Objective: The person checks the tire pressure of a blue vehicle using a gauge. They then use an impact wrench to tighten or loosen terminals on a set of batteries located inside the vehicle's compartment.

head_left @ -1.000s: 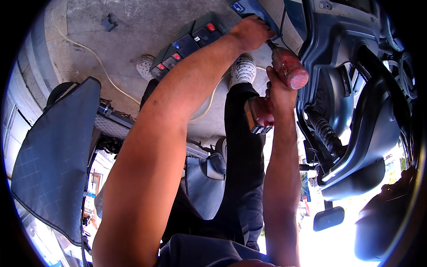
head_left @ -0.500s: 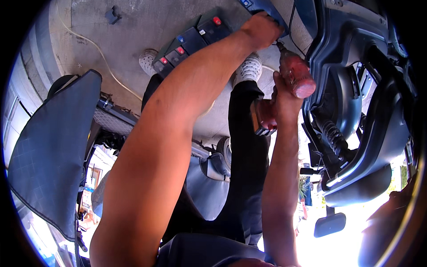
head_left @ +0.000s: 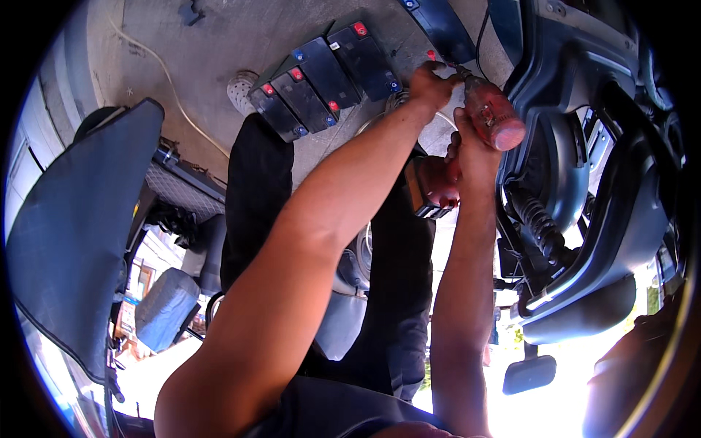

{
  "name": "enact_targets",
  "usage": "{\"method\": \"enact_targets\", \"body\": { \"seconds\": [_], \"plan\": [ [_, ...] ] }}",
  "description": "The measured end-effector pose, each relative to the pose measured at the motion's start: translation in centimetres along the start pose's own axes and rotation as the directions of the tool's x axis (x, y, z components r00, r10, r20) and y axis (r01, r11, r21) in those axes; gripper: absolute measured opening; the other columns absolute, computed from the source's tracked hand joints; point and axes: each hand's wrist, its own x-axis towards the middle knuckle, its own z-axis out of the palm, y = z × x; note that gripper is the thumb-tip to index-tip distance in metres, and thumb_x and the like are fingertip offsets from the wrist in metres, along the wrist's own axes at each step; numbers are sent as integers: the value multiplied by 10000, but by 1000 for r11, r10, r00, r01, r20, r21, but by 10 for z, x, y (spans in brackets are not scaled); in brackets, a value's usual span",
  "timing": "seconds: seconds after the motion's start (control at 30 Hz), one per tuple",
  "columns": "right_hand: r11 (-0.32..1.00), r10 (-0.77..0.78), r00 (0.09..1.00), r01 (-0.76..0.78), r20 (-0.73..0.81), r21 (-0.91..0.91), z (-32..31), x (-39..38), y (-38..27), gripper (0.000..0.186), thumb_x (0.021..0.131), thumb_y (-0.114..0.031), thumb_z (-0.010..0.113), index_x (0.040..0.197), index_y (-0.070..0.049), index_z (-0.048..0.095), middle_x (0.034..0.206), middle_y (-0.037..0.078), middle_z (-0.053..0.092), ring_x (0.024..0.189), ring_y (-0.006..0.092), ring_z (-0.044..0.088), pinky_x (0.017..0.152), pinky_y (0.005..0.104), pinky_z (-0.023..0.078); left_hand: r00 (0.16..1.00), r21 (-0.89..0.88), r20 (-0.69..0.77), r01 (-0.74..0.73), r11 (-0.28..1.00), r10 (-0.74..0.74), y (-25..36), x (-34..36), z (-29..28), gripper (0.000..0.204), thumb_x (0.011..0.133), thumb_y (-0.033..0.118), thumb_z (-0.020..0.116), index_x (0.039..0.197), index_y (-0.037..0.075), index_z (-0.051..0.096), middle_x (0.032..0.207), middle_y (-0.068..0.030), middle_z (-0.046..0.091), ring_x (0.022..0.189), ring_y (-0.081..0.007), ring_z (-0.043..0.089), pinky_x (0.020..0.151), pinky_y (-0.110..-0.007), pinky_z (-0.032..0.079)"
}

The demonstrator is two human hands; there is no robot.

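Observation:
A red cordless power driver (head_left: 491,109) is gripped in my right hand (head_left: 476,150), its nose pointing up and left. My left hand (head_left: 432,86) is at the driver's tip, with its fingers bent together; what they pinch, if anything, is too small to make out. Just beyond the fingers lies a dark blue battery (head_left: 444,31), a red terminal showing at its near end. To the left, several black batteries (head_left: 314,73) with red and blue terminals stand side by side on the floor.
At the right stands a dark vehicle body (head_left: 621,219) with a coil spring (head_left: 537,219) and a mirror (head_left: 529,374). A large grey panel (head_left: 84,233) is on the left. A pale cable (head_left: 171,91) runs over the concrete floor (head_left: 212,51). My legs are below the batteries.
My left hand has come back from the dark blue battery's side down to the driver's tip, uncovering more of the black batteries. My right hand keeps the driver, shifted slightly.

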Motion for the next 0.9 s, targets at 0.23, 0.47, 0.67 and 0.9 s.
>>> {"method": "enact_targets", "body": {
  "seconds": [0.23, 0.47, 0.67, 0.9],
  "plan": [
    [999, 18, 994, -21, 104, 24, -5, 7, -12, 276, 886, -173, 766, 1087, -68, 610, 671, 7, 575, 460, 105, 497, 395, 264, 394, 978, -467, 130, 206, 860, -164, -7, 25, 54, 378, 958, 355, 658, 1104, 11, 712, 1010, -191, 735, 857, -276, 686, 716, -420, 523],
    [889, -385, 918, 396, 91, -233, -17, 25, 21, 366, 866, -111, 778, 1180, -27, 609, 763, 10, 614, 494, 71, 503, 416, 233, 390, 976, 124, -107, -176, 977, 190, -4, -17, 19, 420, 947, 418, 610, 843, 29, 726, 865, -286, 689, 858, -456, 679, 747, -519, 535],
    [849, -315, 935, 353, 160, -394, -31, -19, 12, 425, 837, -101, 797, 1209, -14, 611, 912, 66, 656, 748, 180, 625, 685, 318, 499, 958, 439, 59, -277, 855, 280, 22, -60, -66, 367, 946, 361, 615, 809, 29, 696, 762, -242, 668, 785, -441, 667, 710, -538, 512],
    [991, -48, 898, 97, 438, -91, -48, -157, -25, 201, 869, 0, 733, 1024, -53, 617, 676, -7, 556, 494, 82, 486, 464, 244, 389, 938, 241, -143, -276, 930, 315, 73, -210, -178, 479, 996, 417, 532, 764, 19, 666, 714, -245, 636, 751, -464, 628, 650, -544, 466]
  ]
}}
